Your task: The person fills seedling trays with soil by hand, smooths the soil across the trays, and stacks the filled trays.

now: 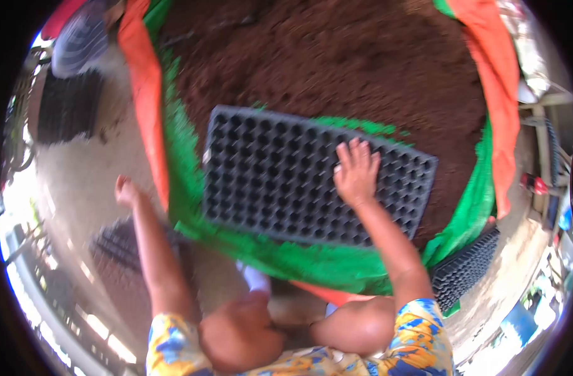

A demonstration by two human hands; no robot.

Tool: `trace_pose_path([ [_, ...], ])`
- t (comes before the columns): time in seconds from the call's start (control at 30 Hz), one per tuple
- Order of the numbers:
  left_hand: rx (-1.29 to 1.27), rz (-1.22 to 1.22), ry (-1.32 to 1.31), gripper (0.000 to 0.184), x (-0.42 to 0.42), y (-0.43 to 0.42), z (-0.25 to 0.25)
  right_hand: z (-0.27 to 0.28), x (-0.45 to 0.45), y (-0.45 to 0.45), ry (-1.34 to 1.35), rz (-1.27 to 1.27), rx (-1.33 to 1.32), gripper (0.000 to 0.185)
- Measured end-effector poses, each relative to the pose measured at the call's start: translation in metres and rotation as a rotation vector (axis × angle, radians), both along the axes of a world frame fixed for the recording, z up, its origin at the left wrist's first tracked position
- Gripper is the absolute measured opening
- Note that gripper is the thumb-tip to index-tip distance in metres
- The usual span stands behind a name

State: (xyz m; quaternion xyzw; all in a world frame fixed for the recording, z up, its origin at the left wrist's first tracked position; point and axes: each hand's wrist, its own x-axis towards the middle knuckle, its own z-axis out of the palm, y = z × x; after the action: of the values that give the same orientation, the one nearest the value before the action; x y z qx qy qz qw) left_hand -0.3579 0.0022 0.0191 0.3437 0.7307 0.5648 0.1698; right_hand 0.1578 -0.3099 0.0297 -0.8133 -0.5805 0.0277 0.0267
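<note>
The black cell tray (268, 178) lies on the green sheet (277, 262) beside the soil (336, 62), its long axis crosswise, mostly leftward of the nearer right hand (356, 177), fingers slightly spread upon it — the left hand (127, 192) is apart, curled, its hold I cannot tell.

Pale floor (61, 188), bright light patches (98, 327)

I see room for a hand over the left half of the black tray (299, 178); the right hand (357, 170) and forearm (392, 237) bar its right half. Between the left hand (127, 192) and tray runs an orange sheet edge (150, 113), and other trays (465, 268) crowd the near right
</note>
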Motion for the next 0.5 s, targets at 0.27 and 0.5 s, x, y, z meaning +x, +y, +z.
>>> trace_pose_path([
  [0.27, -0.325, 0.204, 0.312, 0.025, -0.001, 0.000, 0.000, 0.056, 0.067, 0.069, 0.208, 0.178, 0.289, 0.050],
  [0.5, -0.526, 0.202, 0.480, 0.030, 0.087, -0.017, 0.046, 0.160, 0.229, 0.324, 0.316, -0.110, 0.327, 0.071],
])
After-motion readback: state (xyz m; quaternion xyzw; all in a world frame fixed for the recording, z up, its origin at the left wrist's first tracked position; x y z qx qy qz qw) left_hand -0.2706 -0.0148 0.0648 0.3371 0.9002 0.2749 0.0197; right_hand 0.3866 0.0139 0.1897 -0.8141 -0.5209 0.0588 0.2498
